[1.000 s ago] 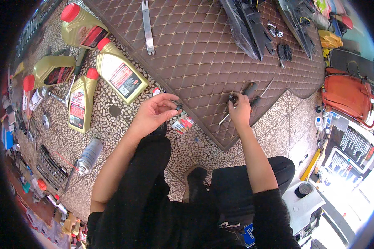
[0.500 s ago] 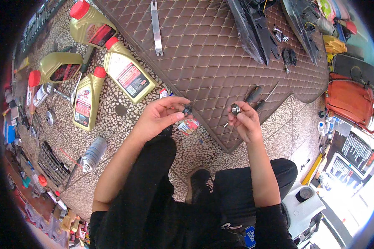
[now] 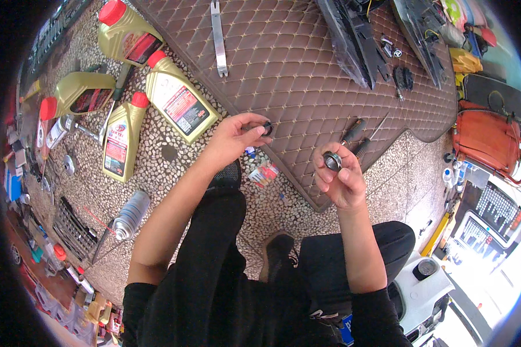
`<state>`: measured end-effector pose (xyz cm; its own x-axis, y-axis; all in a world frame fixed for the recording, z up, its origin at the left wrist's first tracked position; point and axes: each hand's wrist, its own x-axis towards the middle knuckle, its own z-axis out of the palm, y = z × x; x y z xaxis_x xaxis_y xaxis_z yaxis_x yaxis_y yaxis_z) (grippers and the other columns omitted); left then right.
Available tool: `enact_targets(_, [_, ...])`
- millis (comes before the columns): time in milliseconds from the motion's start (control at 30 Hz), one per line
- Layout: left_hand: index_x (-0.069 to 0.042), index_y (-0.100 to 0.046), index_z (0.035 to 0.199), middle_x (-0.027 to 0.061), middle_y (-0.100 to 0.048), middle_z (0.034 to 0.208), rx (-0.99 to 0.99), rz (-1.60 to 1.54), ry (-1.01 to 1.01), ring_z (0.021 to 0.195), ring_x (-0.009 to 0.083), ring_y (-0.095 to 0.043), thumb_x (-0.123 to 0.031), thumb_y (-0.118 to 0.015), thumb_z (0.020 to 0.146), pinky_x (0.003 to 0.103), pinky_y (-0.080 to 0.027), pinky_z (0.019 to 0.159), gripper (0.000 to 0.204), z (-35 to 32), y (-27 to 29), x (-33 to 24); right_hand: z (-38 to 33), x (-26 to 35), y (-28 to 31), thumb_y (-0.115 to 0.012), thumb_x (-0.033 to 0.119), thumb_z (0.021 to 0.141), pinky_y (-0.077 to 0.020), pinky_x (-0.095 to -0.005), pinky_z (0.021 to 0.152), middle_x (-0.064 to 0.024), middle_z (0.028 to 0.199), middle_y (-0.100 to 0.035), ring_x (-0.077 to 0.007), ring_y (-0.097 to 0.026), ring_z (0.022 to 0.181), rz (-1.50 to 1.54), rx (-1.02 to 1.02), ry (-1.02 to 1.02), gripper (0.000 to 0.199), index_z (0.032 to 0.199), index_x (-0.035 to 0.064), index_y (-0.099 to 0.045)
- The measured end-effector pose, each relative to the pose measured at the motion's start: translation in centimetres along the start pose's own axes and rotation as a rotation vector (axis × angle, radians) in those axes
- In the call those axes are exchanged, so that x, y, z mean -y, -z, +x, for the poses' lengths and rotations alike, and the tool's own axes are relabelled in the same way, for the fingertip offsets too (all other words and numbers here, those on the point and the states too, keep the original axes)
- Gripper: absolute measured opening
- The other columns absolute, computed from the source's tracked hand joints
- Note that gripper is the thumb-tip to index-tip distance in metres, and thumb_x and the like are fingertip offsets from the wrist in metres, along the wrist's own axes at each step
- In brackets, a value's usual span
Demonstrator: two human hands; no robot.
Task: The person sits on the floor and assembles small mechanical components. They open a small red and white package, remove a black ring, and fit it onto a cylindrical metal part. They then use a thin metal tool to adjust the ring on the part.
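Pinching a small dark part (image 3: 267, 128), the left hand (image 3: 236, 140) is at the left edge of the quilted mat (image 3: 283, 75); the right hand (image 3: 344, 178) grasps a round silver-rimmed part (image 3: 332, 162) between thumb and fingers, just near of two screwdrivers (image 3: 353, 130).

I'd call this a vehicle repair workshop — gold motor-oil bottles (image 3: 182, 107) with red caps and an aerosol can (image 3: 132, 215) on the pebbled floor (image 3: 260, 211) over here, screwdrivers (image 3: 353, 132) and a flat metal pry tool (image 3: 218, 40) on a brown quilted mat (image 3: 295, 75), what look like headlight housings (image 3: 353, 52) at its far end, and a lit, open tool case (image 3: 481, 230) off to the right.
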<state>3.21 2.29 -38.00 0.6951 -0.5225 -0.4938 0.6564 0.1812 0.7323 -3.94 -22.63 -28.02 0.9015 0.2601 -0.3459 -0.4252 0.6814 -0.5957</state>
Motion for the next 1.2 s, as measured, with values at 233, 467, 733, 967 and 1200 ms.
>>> enact_targets(233, [0.004,-0.06,0.12,0.0142,-0.068,0.114,0.104,-0.257,0.006,0.104,0.03,-0.072,-0.011,-0.061,0.103,0.038,-0.06,0.092,0.023,-2.5,-1.2,-2.3,-0.2,0.1,-1.1,-0.075,0.01,0.085,-0.0559,-0.0297,0.069,-0.0149,0.107,-0.061,-0.0145,-0.061,0.083,-0.098,-0.07,0.015,0.05,0.128,-0.0069,-0.055])
enact_targets(467, [0.004,-0.059,0.126,0.0165,-0.066,0.122,0.175,-0.408,0.021,0.108,0.0301,-0.07,-0.012,-0.059,0.103,0.044,-0.058,0.097,0.028,-3.6,-2.2,-3.2,0.1,-0.8,-3.7,-0.069,-0.006,0.084,-0.0567,-0.0277,0.072,-0.0091,0.099,-0.064,-0.0145,-0.067,0.084,-0.755,-0.339,0.076,0.042,0.123,-0.0065,-0.055])
enact_targets(733, [0.003,-0.063,0.12,0.0176,-0.06,0.136,0.149,-0.427,-0.019,0.115,0.026,-0.067,-0.009,-0.061,0.101,0.043,-0.056,0.1,0.023,-3.9,-3.5,-3.6,1.2,-2.6,-5.2,-0.077,-0.007,0.078,-0.0586,-0.0257,0.07,-0.0086,0.104,-0.066,-0.0116,-0.07,0.08,-1.239,-0.467,0.417,0.039,0.114,-0.0016,-0.062])
enact_targets(967, [0.002,-0.062,0.122,0.0122,-0.063,0.131,0.174,-0.248,-0.032,0.113,0.0175,-0.066,0.002,-0.069,0.093,0.034,-0.054,0.101,0.03,-4.4,-4.0,-4.2,1.1,-3.1,-5.6,-0.07,-0.009,0.085,-0.0551,-0.0251,0.074,-0.0082,0.102,-0.067,-0.0118,-0.065,0.084,-1.121,-0.391,0.364,0.041,0.124,-0.0054,-0.057])
enact_targets(1200, [0.004,-0.057,0.133,0.0089,-0.062,0.128,0.113,-0.238,-0.115,0.116,0.0156,-0.063,0.007,-0.069,0.091,0.031,-0.053,0.102,0.045,-4.9,-5.0,-5.0,0.9,-2.8,-4.8,-0.068,0.007,0.096,-0.0552,-0.03,0.071,-0.0101,0.107,-0.067,-0.0137,-0.064,0.085,-0.262,-0.341,0.04,0.04,0.131,-0.0056,-0.057])
